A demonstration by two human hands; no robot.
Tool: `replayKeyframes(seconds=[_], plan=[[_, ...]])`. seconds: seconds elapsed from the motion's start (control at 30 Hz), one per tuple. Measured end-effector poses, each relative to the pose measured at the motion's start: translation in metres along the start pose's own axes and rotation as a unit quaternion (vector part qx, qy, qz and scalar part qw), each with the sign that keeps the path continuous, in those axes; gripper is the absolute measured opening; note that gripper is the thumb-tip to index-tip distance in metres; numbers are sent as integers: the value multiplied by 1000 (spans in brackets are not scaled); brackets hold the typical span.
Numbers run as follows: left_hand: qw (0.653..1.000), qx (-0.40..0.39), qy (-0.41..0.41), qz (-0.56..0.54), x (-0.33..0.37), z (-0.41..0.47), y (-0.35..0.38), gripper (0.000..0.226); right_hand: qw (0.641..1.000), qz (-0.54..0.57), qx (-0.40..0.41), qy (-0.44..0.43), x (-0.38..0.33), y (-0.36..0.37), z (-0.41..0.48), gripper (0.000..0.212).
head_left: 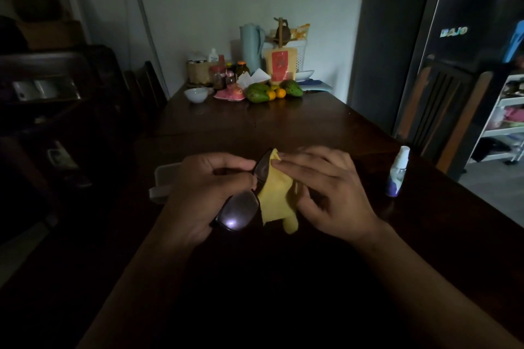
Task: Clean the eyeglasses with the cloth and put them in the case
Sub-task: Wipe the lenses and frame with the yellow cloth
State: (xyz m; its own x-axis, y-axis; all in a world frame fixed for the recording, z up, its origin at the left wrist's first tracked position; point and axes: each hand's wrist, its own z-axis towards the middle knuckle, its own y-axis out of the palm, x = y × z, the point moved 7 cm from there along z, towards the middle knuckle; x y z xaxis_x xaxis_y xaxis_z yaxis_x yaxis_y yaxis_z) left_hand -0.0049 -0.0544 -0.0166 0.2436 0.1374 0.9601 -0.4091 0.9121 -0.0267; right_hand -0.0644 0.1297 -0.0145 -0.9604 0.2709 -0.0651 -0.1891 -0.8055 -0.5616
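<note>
Your left grip (198, 195) is clasping the dark-framed eyeglasses (241, 209) above the dark wooden worktop (283, 127); your right grip (326, 192) is pinching the yellow cloth (276, 195) onto the far lens. Fridge letters (453, 31) are reading "BAJO".

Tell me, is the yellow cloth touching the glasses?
Touching. The head view shows the yellow cloth folded over the far lens of the eyeglasses, pinched there by the right hand.
</note>
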Motion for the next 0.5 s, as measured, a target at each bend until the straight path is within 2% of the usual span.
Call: replayKeyframes(seconds=[0.2,0.33,0.5], plan=[[1000,-1,6,-6,0,0,3,25,1000,-3,3,-18,-4,7,0,45],[1000,-9,-2,-1,-2,0,3,26,998,-5,36,-45,-1,7,-1,31],[1000,-15,-9,-25,-3,0,6,29,996,27,36,-83,-3,7,-2,30]])
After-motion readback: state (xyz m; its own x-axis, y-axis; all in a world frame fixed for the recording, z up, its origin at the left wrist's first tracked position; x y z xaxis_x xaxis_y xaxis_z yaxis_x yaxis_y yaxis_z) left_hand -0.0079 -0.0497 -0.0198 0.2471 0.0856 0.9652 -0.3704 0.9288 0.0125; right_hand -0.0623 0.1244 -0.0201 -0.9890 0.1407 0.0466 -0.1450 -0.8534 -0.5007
